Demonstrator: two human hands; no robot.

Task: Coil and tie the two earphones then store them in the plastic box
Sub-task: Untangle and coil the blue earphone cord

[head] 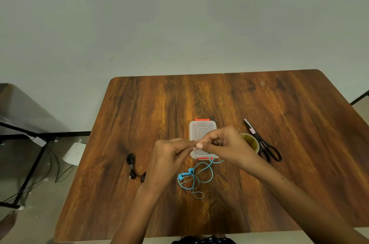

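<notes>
Left hand (171, 150): I see it raised over the table (279, 193), fingers curled, tips meeting the right hand's; they seem to pinch something small there, but I cannot tell what.
Right hand (225, 143): fingers bent inward, thumb tip forward, touching the left fingertips in front of the box; from here the blue cord appears to run up into this grasp, though the contact itself is hidden.
Blue earphones (194, 178): loose loops on the table just nearer me than the box, buds at the left of the tangle, 1 strand rising toward my right hand.
Black earphones (133, 167): lying in a bunch left of my left wrist, well apart from the box, untouched.
Box (201, 129): clear, lid on, orange clips at far and near ends, partly behind both hands.
Cup (250, 141): small, yellowish, just right of my right hand.
Scissors (263, 143): black handles, touching the cup's right side.
</notes>
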